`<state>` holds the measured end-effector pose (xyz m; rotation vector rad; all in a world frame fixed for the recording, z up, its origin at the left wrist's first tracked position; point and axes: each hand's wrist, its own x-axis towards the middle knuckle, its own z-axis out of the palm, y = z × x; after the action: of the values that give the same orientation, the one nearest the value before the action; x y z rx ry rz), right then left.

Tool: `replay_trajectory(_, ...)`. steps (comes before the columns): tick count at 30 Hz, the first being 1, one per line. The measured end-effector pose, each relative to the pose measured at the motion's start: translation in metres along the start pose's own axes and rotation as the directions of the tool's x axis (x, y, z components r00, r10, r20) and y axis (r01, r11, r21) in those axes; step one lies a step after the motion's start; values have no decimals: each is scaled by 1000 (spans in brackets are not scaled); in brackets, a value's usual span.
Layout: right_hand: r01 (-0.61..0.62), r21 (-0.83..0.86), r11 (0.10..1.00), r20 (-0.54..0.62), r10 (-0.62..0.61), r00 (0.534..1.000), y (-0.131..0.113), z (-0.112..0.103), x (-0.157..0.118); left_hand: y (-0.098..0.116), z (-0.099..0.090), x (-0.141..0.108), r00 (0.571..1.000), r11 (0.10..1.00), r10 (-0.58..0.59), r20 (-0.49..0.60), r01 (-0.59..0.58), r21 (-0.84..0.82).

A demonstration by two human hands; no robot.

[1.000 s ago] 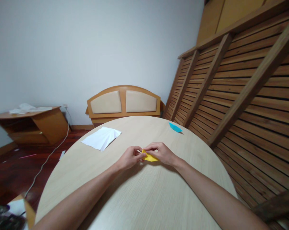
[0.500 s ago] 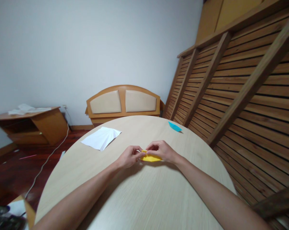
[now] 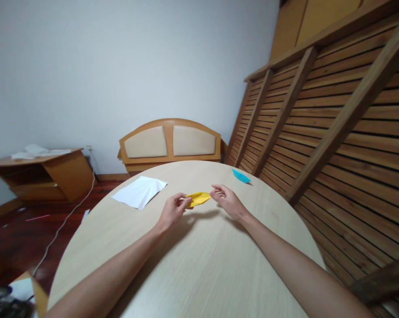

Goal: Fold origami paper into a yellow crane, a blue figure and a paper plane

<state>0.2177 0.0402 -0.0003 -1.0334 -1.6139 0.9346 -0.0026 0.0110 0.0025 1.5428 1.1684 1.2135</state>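
Note:
A yellow folded paper (image 3: 199, 198), long with pointed ends like a small boat, is raised a little over the round table (image 3: 193, 265). My left hand (image 3: 175, 210) pinches its left end between thumb and fingers. At the paper's right tip is my right hand (image 3: 228, 202), its fingers loosely curved and apart; whether the fingertips touch the tip is hard to tell. Shadows of the hands and paper fall on the tabletop below them.
A creased white sheet (image 3: 140, 191) lies at the table's left. Near the far right edge rests a blue folded paper (image 3: 241, 176). Wooden slats (image 3: 305, 132) lean along the right, and a headboard (image 3: 170, 140) stands behind the table.
The yellow paper has been lifted up and away from me, and more of it shows. My right hand has loosened its pinch and moved slightly right; my left hand has moved slightly left.

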Motion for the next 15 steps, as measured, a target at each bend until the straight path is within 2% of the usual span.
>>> replay_trajectory(5,-131,204,970,141,104,985,-9,30,-7,3,5,-2,995,997,33,-89,-38,-62)
replay_trajectory(8,-118,308,944,170,67,983,-16,45,-9,4,10,-5,993,994,51,-107,-60,-87)
replay_trajectory(11,-82,365,927,129,37,991,-16,49,-8,5,13,-7,994,991,54,-91,-64,-115)
replay_trajectory(15,-65,349,935,83,38,996,-8,43,-4,4,14,-7,998,992,28,-52,-34,-119)
